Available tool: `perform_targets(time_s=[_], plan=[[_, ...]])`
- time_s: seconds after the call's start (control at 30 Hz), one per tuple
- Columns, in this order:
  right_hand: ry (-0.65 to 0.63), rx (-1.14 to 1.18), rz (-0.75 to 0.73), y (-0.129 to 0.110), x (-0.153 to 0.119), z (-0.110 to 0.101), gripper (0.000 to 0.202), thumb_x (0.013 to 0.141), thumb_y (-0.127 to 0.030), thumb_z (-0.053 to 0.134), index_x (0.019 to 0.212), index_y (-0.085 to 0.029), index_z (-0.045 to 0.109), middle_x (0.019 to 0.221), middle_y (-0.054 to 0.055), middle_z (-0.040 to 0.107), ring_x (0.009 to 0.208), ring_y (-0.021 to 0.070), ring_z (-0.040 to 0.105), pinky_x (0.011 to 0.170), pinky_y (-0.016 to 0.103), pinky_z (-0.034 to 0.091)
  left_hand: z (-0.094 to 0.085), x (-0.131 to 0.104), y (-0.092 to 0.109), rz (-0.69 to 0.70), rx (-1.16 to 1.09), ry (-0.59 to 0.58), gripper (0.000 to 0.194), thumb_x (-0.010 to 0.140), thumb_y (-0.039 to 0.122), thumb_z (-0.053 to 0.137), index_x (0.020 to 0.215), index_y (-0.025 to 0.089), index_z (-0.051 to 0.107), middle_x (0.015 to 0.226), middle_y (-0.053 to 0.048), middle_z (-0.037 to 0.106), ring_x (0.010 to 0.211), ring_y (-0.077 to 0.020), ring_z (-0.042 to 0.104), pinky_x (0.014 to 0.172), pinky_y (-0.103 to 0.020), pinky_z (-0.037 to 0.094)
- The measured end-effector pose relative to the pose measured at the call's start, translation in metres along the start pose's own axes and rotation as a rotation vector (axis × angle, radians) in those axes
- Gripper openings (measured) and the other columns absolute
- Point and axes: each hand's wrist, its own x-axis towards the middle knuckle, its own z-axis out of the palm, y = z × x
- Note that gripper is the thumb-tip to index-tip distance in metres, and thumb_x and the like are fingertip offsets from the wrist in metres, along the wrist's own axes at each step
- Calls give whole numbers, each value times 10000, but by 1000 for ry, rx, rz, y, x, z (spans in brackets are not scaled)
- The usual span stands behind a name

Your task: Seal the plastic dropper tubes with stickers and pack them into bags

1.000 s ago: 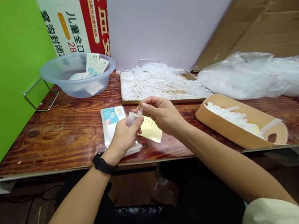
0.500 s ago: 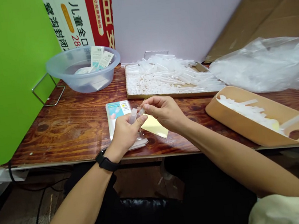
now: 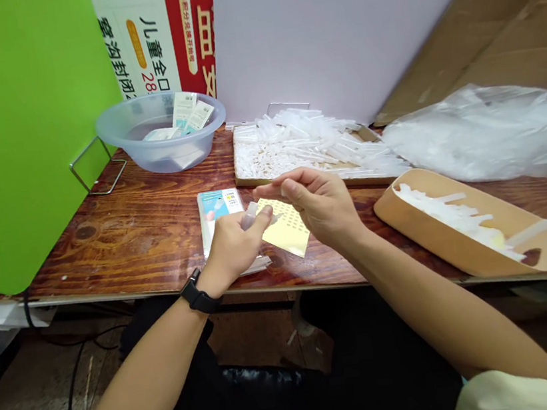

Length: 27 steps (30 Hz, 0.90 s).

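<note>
My left hand (image 3: 235, 243), with a black band at the wrist, is closed on a small translucent plastic piece (image 3: 249, 215) pinched under the thumb. Just to its right, above a yellow sheet (image 3: 287, 230) of small round stickers, is my right hand (image 3: 324, 205). Its fingers stretch toward the left, and the thumb lies near them; whether a tiny thing sits at the fingertips is too small to tell. A stack of printed blue-and-white packets (image 3: 220, 205) lies partly under my left hand.
A shallow carton (image 3: 290, 180) full of clear plastic pieces lies behind my hands. At the back left stands a translucent basin (image 3: 165, 148) holding packets. A tan bin (image 3: 424, 239) of white pieces and a plastic bag (image 3: 475, 131) are on the right.
My right hand has moved away from the piece in my left hand, and its fingers have straightened. More of the yellow sheet shows. The view has shifted slightly.
</note>
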Motion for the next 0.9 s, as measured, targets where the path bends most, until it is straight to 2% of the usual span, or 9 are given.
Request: perform_targets(time_s=[0.1,0.23,0.43,0.57,0.7,0.8,0.9], plan=[[-73,19,76,1,-5,7,234,746,-370,760,781,-177,632,779,35,739,817,192,711,784,331,550,6,-3,0,41,116,-6,504,830,434,515,436,166,352,433,43,334,447,-63,294,483,-249,197],[-114,67,146,7,-10,12,274,718,-382,779,732,-176,599,742,36,731,813,211,710,740,335,552,10,-5,-1,52,147,-17,417,802,352,493,443,171,384,438,35,360,444,-74,321,474,-253,188],[-145,141,101,16,-10,14,249,738,-347,766,669,-175,599,931,57,742,911,201,696,891,369,496,7,-3,-2,75,159,-10,471,818,417,475,432,161,397,422,31,366,459,-73,333,492,-240,212],[-238,167,173,18,-8,12,276,698,-339,794,636,-170,585,882,69,744,1004,245,674,903,390,481,2,-4,-8,108,193,-15,416,820,398,490,486,150,483,470,11,466,492,-92,401,507,-240,255],[-274,186,233,17,-7,11,293,644,-334,829,625,-164,592,974,86,737,1049,249,654,915,390,474,-2,-3,-12,117,247,-42,359,830,374,476,565,146,558,537,-5,535,537,-116,461,538,-250,298],[-236,77,202,17,-6,9,287,659,-393,807,676,-163,637,955,77,739,925,216,683,842,353,506,-3,2,-8,85,281,-51,404,832,406,458,513,159,480,496,5,487,506,-111,427,514,-253,268],[-283,-215,120,18,7,-5,376,795,-523,640,831,-154,703,941,82,733,869,192,680,783,315,519,-1,5,-3,7,279,-35,477,832,494,442,481,176,388,459,21,415,474,-100,362,487,-255,228]])
